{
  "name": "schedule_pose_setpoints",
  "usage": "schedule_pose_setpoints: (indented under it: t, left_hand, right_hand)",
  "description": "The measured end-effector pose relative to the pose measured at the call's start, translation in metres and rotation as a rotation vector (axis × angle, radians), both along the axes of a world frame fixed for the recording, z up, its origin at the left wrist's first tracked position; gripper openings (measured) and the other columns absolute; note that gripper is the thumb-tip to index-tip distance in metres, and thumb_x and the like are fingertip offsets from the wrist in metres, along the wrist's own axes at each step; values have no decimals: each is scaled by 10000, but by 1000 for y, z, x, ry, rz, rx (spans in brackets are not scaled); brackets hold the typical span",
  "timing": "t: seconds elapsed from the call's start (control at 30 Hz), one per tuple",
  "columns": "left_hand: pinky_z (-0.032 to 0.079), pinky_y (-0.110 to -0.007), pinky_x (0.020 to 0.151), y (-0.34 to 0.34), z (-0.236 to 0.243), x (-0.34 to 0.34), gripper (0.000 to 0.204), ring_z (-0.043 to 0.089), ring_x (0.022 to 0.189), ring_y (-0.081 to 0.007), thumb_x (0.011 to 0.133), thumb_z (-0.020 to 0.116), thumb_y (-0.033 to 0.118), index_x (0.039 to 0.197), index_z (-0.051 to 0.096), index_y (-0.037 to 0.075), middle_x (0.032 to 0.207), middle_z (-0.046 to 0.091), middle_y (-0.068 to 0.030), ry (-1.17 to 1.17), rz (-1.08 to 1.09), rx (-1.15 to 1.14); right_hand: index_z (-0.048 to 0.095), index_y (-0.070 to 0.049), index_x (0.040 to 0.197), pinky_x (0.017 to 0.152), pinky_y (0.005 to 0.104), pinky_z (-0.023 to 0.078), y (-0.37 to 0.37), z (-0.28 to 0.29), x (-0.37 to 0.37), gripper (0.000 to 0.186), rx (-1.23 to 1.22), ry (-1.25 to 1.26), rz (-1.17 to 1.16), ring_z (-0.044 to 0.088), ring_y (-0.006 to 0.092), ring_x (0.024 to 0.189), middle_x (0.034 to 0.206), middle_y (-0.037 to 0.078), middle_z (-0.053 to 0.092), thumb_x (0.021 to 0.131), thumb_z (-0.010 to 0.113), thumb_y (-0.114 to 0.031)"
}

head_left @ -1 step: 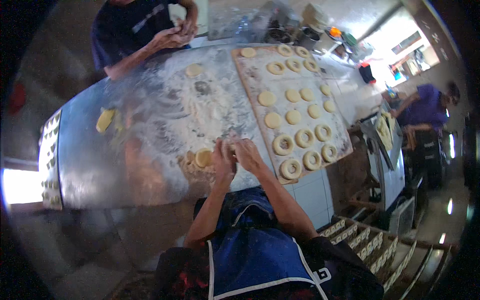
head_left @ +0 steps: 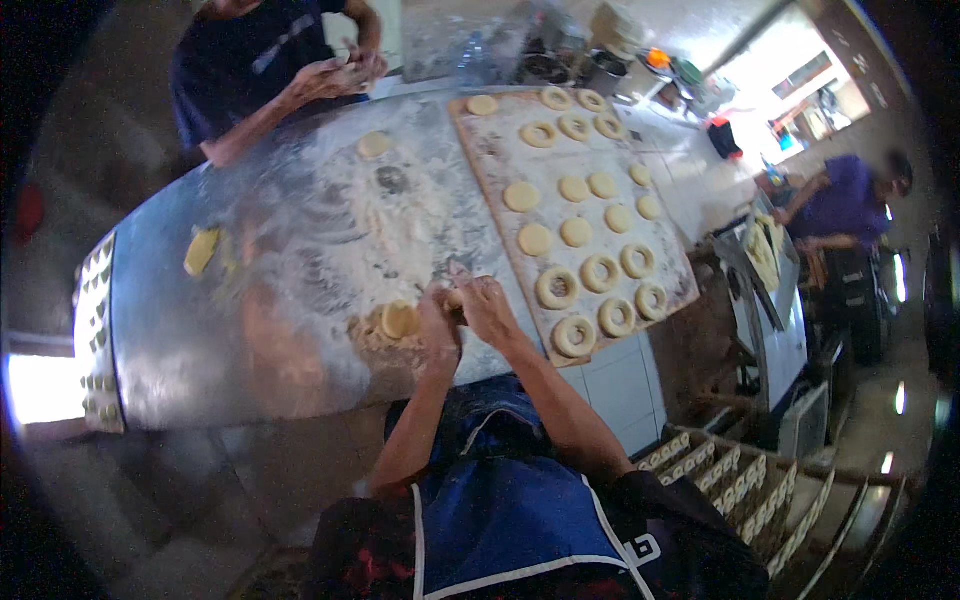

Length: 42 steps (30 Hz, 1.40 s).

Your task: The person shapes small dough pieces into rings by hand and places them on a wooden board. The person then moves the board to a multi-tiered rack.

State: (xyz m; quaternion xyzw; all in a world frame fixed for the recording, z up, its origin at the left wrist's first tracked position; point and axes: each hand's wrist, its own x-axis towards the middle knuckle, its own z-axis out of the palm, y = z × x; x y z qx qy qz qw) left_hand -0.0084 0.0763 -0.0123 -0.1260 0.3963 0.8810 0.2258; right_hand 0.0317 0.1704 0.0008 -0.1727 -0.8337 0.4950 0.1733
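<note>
A small piece of pale dough (head_left: pixel 455 299) is held between my two hands above the floured metal table, mostly hidden by my fingers. My left hand (head_left: pixel 437 322) wraps it from the left side, fingers pointing away from me. From the right, the curled fingers of my right hand (head_left: pixel 487 310) press on it. Just left of my left hand, a round flat dough piece (head_left: pixel 401 320) lies on a patch of tan crumbs (head_left: pixel 368 334).
At right lies a floured board (head_left: pixel 510 150) with dough rings (head_left: pixel 557 288) and dough discs (head_left: pixel 534 239). A yellow lump (head_left: pixel 202 252) sits on the metal table (head_left: pixel 180 340). Across it, a co-worker's hands (head_left: pixel 335 76) handle dough. Racked trays (head_left: pixel 735 490) stand low at right.
The view has shifted slightly, so the table and board sit a little further left. My fingers have moved slightly around the dough, and more of it shows between my hands.
</note>
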Motion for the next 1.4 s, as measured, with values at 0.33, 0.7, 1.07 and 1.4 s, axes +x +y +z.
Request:
schedule_pose_setpoints:
  t: [0.33,0.7,1.07,1.4]
  left_hand:
    - [413,-353,529,64,2,16,387,536,632,-161,978,358,377,858,509,41,692,527,-45,41,-259,92]
    - [463,-343,608,151,19,72,299,597,751,-192,982,390,282,984,555,33,958,630,-98,1054,-403,-740]
    - [380,-334,528,272,-4,111,364,427,550,-206,982,381,268,727,466,23,659,502,-59,1363,-159,-721]
    - [466,-321,605,356,6,164,378,545,637,-146,981,383,368,796,521,69,660,521,-8,572,-613,-222]
  right_hand:
    - [583,44,791,621,502,423,51,28,39,411,263,-5,-112,581,416,673,636,263,541,959,419,-294]
    - [597,66,718,486,388,396,146,38,109,477,-269,-231,-238,522,263,483,541,186,538,931,485,-345]
    - [529,31,599,469,335,357,244,25,164,605,-249,35,-310,391,113,505,514,41,444,967,451,-443]
    - [611,21,955,590,397,476,314,11,226,201,675,435,-378,590,314,597,727,138,637,843,609,-146]
